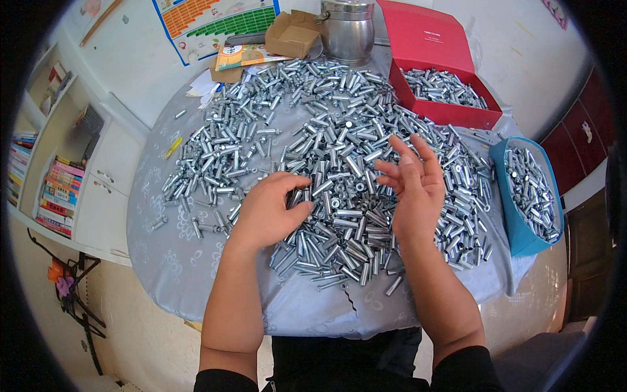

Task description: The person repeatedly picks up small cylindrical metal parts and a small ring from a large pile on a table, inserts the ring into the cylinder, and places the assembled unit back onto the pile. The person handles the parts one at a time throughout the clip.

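A wide heap of shiny metal sleeves and bolts (pixel 346 163) covers the middle of the table. My left hand (pixel 271 209) rests at the heap's near left side, its thumb and index finger apart, with loose sleeves in front of them; nothing shows in its grasp. The other fingers of that hand are hidden under it. Over the heap's right part, my right hand (pixel 418 193) is turned partly palm up with its fingers spread, and no piece can be seen in it.
A red box (pixel 450 117) with its lid up and a blue fabric bin (pixel 526 242), both full of metal pieces, stand at the right. Behind the heap are a steel pot (pixel 348 32) and a cardboard box (pixel 292 34). A yellow marker (pixel 173 147) lies at left on the grey tablecloth (pixel 163 255).
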The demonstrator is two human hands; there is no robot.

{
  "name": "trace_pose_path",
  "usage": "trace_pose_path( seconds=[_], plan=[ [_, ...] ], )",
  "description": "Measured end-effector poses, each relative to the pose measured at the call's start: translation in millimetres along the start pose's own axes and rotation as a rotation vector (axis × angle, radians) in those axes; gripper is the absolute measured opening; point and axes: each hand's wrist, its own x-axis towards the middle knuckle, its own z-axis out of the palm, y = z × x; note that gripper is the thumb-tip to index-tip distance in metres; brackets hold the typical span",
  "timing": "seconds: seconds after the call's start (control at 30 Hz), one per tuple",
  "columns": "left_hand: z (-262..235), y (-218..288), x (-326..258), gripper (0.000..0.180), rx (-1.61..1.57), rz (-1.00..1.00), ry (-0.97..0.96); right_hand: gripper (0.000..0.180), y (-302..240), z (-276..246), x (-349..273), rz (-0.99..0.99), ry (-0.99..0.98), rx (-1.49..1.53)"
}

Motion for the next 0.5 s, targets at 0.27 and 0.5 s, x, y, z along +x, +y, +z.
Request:
trace_pose_path(
  seconds=[0.27,0.5],
  plan=[
    [2,6,1,0.032,0.110,-0.039,0.001,0.030,-3,-2,-2,0.095,-0.037,-0.062],
    [6,9,6,0.022,-0.548,-0.236,0.193,0.019,-5,1,-4,0.172,-0.091,-0.156]
  ],
)
